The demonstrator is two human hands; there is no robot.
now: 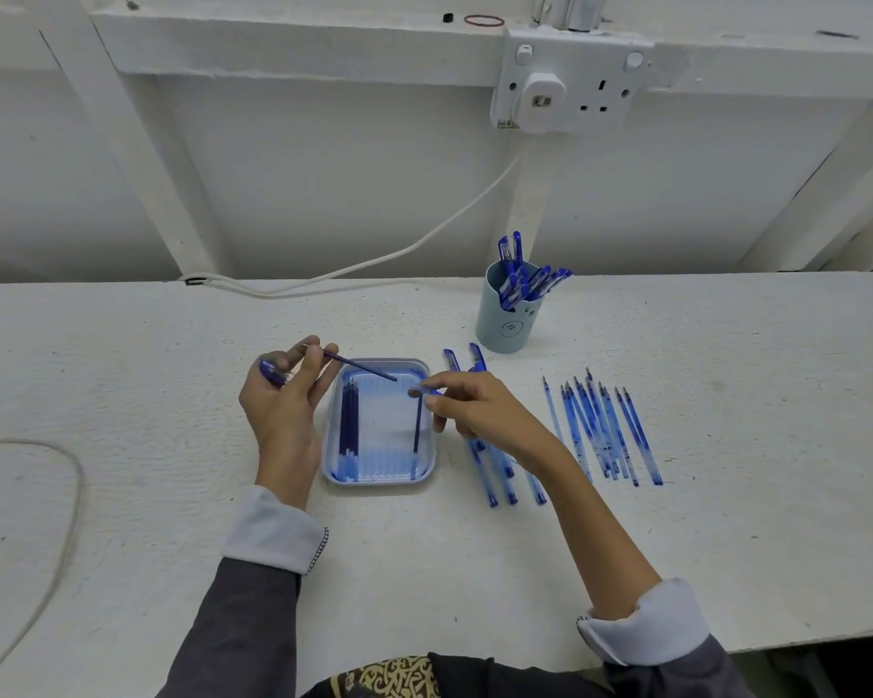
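Observation:
My left hand [286,395] holds a blue pen cap [271,372] in its curled fingers and pinches a dark blue refill [361,367] that points right over the tray. The shallow blue tray [379,477] holds several refills [349,425] along its left side and one refill [417,425] at its right. My right hand [467,405] hovers at the tray's right edge and pinches a small blue piece [430,391]; what the piece is cannot be told. Several capped pens [495,476] lie under my right forearm.
A row of several clear blue pen barrels [601,430] lies to the right. A pale blue cup [507,314] full of pens stands behind them. A white cable [374,259] runs from the wall socket [570,83] to the table's back edge.

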